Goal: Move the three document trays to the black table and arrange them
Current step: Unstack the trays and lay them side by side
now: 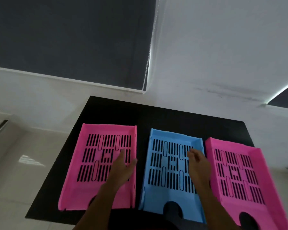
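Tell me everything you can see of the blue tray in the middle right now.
The blue tray is a plastic-looking document tray lying flat on the black table, between the two pink trays, open side up. Its floor is cut with rows of narrow slots, low walls run along its sides and far end, and the near edge has a rounded notch. It sits slightly turned, apart from the left pink tray and very close to the right pink tray. The right hand lies over its right side; actual contact is unclear.
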